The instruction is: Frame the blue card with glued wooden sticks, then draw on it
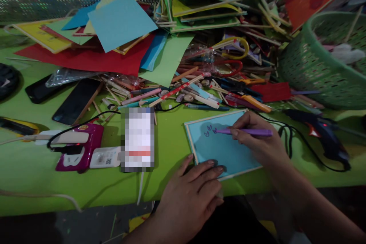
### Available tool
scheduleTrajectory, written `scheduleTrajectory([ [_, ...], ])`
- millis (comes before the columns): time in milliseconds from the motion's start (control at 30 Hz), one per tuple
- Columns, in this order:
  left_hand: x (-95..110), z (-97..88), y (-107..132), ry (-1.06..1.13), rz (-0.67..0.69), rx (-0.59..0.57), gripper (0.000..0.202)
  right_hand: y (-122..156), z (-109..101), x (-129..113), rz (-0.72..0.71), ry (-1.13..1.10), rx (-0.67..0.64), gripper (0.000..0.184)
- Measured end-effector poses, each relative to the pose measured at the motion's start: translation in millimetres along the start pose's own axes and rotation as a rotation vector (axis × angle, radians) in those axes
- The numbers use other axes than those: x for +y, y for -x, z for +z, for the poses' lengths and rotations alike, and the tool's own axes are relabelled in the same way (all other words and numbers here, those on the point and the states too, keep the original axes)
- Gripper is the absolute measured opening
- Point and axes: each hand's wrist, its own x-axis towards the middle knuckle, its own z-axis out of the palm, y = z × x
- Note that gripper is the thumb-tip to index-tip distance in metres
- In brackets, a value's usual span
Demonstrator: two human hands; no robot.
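A sheet of blue paper point(211, 145) edged with thin wooden sticks lies on the green table near its front edge. Small purple heart shapes point(208, 131) are drawn at its upper left. My right hand point(254, 137) grips a purple marker point(257, 132), whose tip points left and touches or nearly touches the paper beside the hearts. Spread over the lower left corner of the sheet, my left hand point(197, 187) rests with its fingers stretched out and holds nothing.
A glue gun point(323, 133) with a black cord lies on the right, below a green basket point(309, 57). Left of the sheet are a blurred-out phone point(137, 141) and a pink power strip point(91, 141). Papers, sticks, pens and scissors point(237, 65) are heaped along the back.
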Motion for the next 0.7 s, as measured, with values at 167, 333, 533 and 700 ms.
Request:
scheduleTrajectory([
  [167,0.1,1.5,1.0,-0.01,-0.001,0.016,0.017,-0.6,0.8,1.8,0.0,-0.007,0.003,0.017],
  [333,0.0,1.4,1.6,0.003,-0.004,0.009,0.017,-1.0,1.3,5.3,-0.026,-0.023,0.001,0.016],
  [533,0.0,-0.2,-0.8,0.006,-0.006,0.005,0.016,-1.9,3.5,4.2,-0.035,-0.086,0.026,0.021],
  [700,-0.8,1.3,-0.6,-0.013,0.014,0.018,0.016,-4.7,10.0,-6.8,-0.032,-0.1,-0.013,0.027],
])
